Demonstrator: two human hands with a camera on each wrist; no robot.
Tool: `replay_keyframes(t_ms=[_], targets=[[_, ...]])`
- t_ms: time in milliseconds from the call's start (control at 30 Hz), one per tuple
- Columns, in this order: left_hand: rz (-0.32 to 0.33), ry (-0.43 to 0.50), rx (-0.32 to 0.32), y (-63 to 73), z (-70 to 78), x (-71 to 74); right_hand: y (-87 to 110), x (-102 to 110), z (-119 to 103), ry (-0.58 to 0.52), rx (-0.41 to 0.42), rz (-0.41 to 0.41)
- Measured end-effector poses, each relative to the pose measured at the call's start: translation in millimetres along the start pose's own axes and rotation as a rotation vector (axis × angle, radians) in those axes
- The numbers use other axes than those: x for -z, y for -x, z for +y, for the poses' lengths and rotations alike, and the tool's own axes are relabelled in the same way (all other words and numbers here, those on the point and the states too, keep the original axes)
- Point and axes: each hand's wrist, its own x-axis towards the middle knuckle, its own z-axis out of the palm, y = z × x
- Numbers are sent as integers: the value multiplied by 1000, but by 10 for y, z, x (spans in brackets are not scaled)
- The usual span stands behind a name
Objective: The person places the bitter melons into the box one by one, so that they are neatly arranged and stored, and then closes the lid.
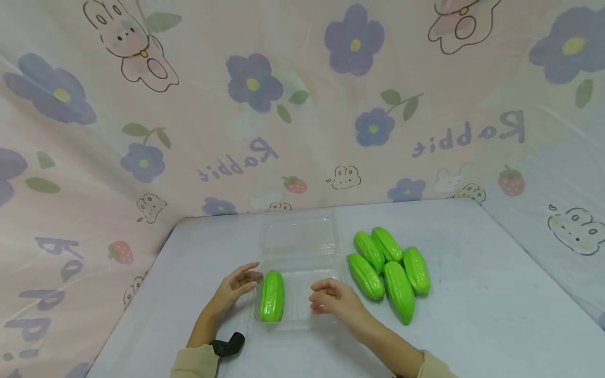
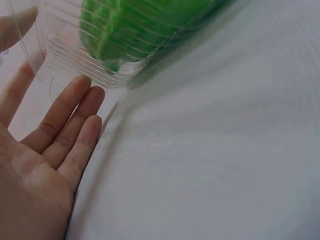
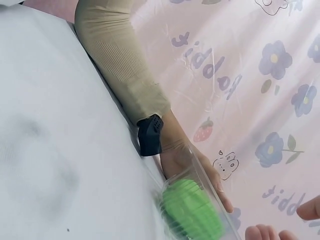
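A clear plastic clamshell box (image 1: 302, 316) lies on the table, its lid (image 1: 300, 236) folded back away from me. One shiny green, ridged, gourd-like fruit (image 1: 272, 296) rests lengthwise along the box's left side. Beside the left wall is my left hand (image 1: 232, 287), its fingers loosely extended and gripping nothing; in the left wrist view the fingertips (image 2: 82, 85) are close to the ribbed plastic, and contact is unclear. My right hand (image 1: 337, 302) hovers over the box's right part with fingers loosely bent and nothing in them.
Several similar green fruits (image 1: 398, 291) lie grouped on the white table (image 1: 482, 315) to the right of the box. A patterned cloth (image 1: 312, 131) hangs behind the table and along its sides. A black device (image 1: 229, 345) is worn on the left wrist.
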Motion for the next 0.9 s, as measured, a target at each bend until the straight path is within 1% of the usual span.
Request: replay_keyframes(t_ms=[233, 533, 900], targets=[[1, 12, 7, -11, -3, 0, 83, 140, -11, -8, -10, 14], [-9, 25, 0, 7, -13, 2, 158, 293, 8, 12, -20, 28], [1, 16, -6, 15, 3, -6, 197, 483, -84, 45, 58, 63]])
